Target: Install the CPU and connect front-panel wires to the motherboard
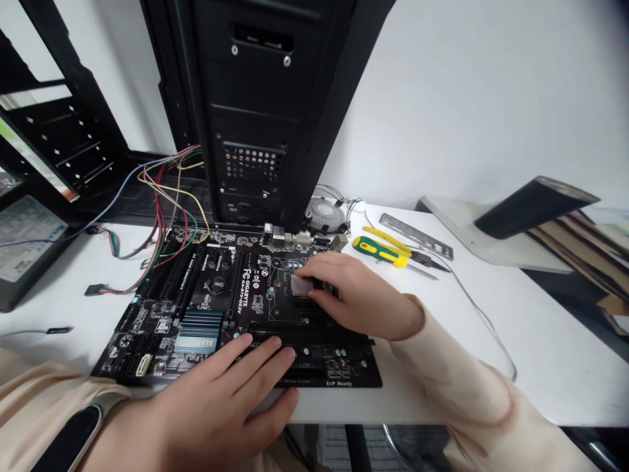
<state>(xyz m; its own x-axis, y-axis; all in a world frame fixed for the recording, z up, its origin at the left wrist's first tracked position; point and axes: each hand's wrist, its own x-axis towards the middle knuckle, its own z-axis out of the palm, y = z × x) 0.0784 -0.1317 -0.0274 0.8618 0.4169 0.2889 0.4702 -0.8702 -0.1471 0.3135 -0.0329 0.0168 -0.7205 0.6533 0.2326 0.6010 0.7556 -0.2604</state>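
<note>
A black Gigabyte motherboard [275, 295] lies flat on the white table. My left hand [221, 393] rests at its front edge, fingers stretched out flat over the board and thumb just off the edge. My right hand [354, 288] is at the processor socket area, its thumb and index finger closed on the edges of a square processor [301, 286] with a greyish top. Whether the processor sits fully in the socket cannot be made out; my fingers cover its right side. A blue heatsink [199, 331] is on the board, left of centre.
Behind the board stands a black computer case [255, 118] with loose coloured wires [162, 196]. A CPU fan [324, 215], a green-yellow screwdriver [381, 250], a yellow-handled tool [388, 240] and an I/O shield [417, 236] lie at right. A power supply [29, 229] is at left.
</note>
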